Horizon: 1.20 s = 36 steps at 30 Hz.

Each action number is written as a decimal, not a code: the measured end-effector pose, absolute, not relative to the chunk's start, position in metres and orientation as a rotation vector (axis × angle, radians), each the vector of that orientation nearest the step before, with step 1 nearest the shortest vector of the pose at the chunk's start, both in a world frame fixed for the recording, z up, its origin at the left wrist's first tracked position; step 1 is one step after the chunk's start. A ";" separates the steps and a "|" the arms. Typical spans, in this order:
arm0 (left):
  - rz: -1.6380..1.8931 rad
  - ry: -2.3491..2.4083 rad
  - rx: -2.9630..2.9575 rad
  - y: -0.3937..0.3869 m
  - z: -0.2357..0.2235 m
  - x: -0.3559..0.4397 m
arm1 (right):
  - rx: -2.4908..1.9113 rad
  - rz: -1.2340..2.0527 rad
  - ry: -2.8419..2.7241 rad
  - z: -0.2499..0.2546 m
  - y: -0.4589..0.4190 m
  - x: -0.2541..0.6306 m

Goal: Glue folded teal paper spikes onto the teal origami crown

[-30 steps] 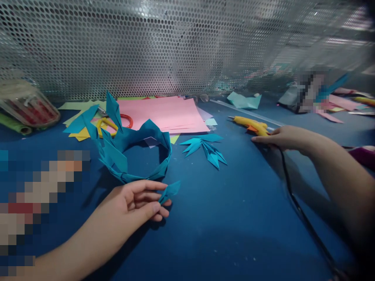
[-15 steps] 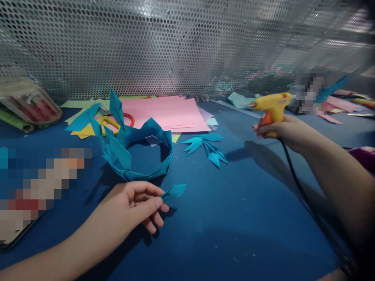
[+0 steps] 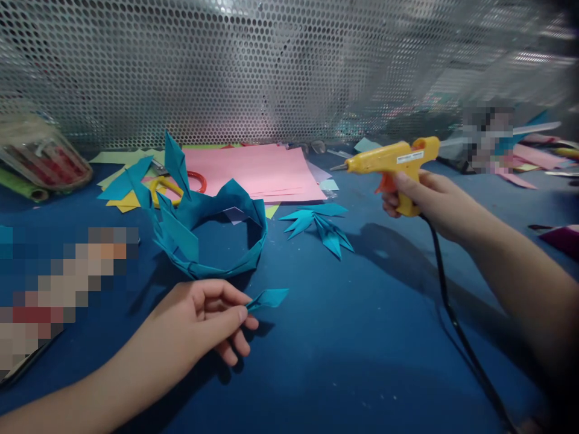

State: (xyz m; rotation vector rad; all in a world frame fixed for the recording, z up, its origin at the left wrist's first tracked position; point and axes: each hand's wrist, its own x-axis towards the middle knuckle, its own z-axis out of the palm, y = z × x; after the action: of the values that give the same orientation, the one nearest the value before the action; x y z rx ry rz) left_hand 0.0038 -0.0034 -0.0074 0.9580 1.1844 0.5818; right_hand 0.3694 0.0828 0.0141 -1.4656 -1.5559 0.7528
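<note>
Between thumb and index finger, my left hand [image 3: 217, 322] pinches a small folded blue paper piece [image 3: 270, 298], its pointed end facing right. My right hand [image 3: 420, 193] grips a yellow hot glue gun [image 3: 389, 158] by its handle, fingers near the orange trigger. The gun's nozzle points left, raised above the table. Just beyond my left hand stands a ring of folded blue paper [image 3: 226, 265] shaped like a crown, with upright points at its left. A cluster of folded blue paper spikes [image 3: 323, 226] lies to the right of the ring.
Behind the ring are pink paper sheets [image 3: 253, 172] and scissors with yellow [image 3: 160, 191] and red handles. At the far left a clear plastic jar [image 3: 43, 150] lies beside a green roll [image 3: 20, 184]. A perforated metal panel [image 3: 235, 72] closes the back. The gun's black cord [image 3: 452, 319] trails downward right.
My right hand has brought the glue gun leftward, and its side now faces me more fully. My left hand keeps the paper piece in nearly the same spot.
</note>
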 end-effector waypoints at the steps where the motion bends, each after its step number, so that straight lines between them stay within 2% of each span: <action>1: 0.582 1.180 0.947 -0.003 -0.007 0.004 | -1.457 0.734 -1.562 0.014 0.083 0.368; 12: 0.597 1.198 0.958 -0.003 -0.008 0.005 | -1.276 0.494 -1.712 0.003 0.056 0.318; 21: 0.568 1.186 0.934 -0.003 -0.005 0.006 | -0.999 0.245 -2.145 0.001 0.031 0.277; 36: 0.553 1.209 0.972 -0.003 -0.004 0.006 | -0.984 0.191 -2.268 -0.004 0.031 0.273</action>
State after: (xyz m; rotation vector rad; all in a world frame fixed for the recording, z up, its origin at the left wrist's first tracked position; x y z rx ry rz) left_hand 0.0060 -0.0034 -0.0041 0.9723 1.2089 0.5526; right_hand 0.2735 0.0309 -0.0045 -0.9843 -2.2682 0.1913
